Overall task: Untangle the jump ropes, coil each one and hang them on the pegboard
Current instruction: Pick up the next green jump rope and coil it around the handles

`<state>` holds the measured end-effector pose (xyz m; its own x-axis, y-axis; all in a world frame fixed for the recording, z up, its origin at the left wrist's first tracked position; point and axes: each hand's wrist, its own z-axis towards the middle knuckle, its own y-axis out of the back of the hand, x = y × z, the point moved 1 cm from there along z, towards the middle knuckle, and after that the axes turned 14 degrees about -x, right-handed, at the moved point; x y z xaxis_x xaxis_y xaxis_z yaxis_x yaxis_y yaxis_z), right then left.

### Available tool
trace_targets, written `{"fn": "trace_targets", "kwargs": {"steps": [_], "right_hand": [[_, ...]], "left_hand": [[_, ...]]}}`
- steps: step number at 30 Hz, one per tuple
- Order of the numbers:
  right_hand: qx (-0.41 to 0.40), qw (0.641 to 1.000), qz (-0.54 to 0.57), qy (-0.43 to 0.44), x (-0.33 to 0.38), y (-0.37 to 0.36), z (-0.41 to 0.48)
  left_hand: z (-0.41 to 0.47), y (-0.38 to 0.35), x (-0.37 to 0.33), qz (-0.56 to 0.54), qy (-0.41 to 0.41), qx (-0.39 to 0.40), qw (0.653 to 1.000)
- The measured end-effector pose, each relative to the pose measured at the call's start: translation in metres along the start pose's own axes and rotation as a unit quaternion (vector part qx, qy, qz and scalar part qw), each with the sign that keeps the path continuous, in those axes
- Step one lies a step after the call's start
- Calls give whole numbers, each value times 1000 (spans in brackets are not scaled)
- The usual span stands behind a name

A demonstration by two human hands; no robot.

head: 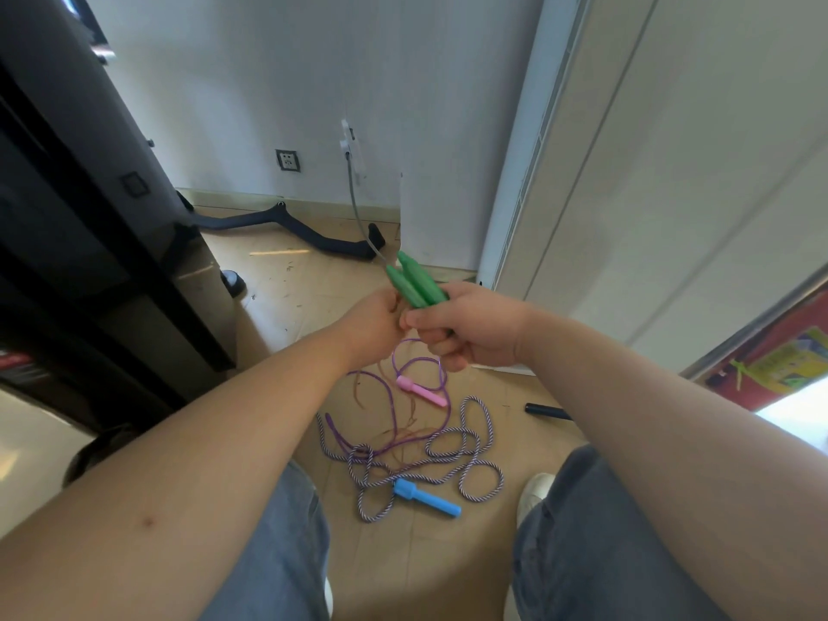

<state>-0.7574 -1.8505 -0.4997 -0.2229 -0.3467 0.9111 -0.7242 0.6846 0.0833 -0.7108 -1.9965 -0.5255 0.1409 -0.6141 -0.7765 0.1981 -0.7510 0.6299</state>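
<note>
The tangled ropes (361, 454) lie on the floor well below the fingers, not yet sorted. The right hand (470, 324) curls round both green handles (416, 284), paired for coiling. Beside its fingertips, the left hand (372, 320) perhaps pinches the cord, though its fingers are hidden.

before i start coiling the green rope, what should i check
1. Both green handles together in the right hand: ok.
2. Left hand gripping the cord: cannot tell, fingers hidden.
3. Thin brown cord clear of the floor pile: not ok, it trails into it.
4. Pink handle and its purple cord separate from the blue handle and its striped rope: not ok, they cross.
5. Black handle rope accounted for: cannot tell, arm hides it.
</note>
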Motion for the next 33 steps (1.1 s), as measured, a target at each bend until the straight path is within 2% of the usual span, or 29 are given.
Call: {"fn": "trace_targets", "kwargs": {"steps": [2,3,5,8,11,12,14,18,21,23,28,30,33], "right_hand": [[-109,991,-65,31,0,1,8],[-166,975,-142,50,-1,3,12],[-233,911,-327,90,-2,4,19],[-258,835,-476,92,-8,1,23],[-242,773,-580,91,-18,-5,23],[-239,755,-603,95,-21,-8,22],[-234,732,-633,98,-27,-11,21],[-203,713,-664,93,-34,-11,17],[-99,711,-686,114,-36,-12,15],[-42,697,-700,149,-35,-15,12],[-72,708,-653,260,-29,-24,9],[-72,716,-628,296,-28,-33,6],[-124,749,-571,313,-26,-37,5]], "left_hand": [[-1,-5,3,85,-23,25,996],[-2,-8,7,118,-11,45,992],[-5,-15,9,184,13,77,980],[-8,-21,4,288,-24,102,952],[-11,-16,-4,443,-91,130,882],[-12,-14,-7,471,-109,138,864],[-15,-9,-13,475,-136,149,857],[-16,-1,-23,442,-233,140,855],[-11,8,-15,383,-281,119,872],[-8,17,-9,323,-280,101,898],[-1,36,6,167,-179,5,970],[1,37,13,127,-122,-6,984],[4,38,19,59,-54,-29,996]]}}
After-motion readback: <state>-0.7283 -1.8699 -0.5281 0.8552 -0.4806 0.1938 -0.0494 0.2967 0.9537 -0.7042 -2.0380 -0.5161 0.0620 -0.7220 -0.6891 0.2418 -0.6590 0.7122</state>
